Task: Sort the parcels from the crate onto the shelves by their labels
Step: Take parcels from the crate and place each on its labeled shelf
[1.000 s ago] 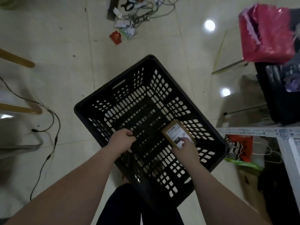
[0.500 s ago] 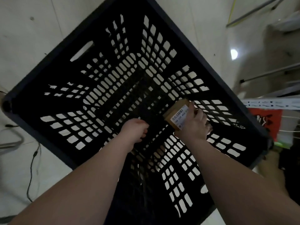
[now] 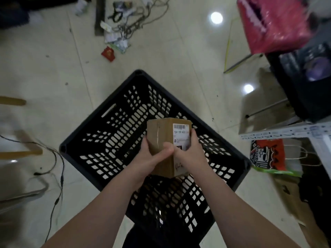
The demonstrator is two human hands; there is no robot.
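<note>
While parcel (image 3: 165, 135) hangs over crate (image 3: 97, 113) | left hand (image 3: 152, 158) curled round it | right hand (image 3: 189, 151) likewise

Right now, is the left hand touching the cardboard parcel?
Touching. The head view shows the left hand gripping the left side of the cardboard parcel, with its thumb lying across the front face and no gap.

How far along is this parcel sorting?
Nearly done, it seems: the black crate shows no other parcels inside. In hand: the left hand and right hand grip a labelled cardboard box above it, label up. Left: shelving this box; only a white shelf frame shows at right.
</note>
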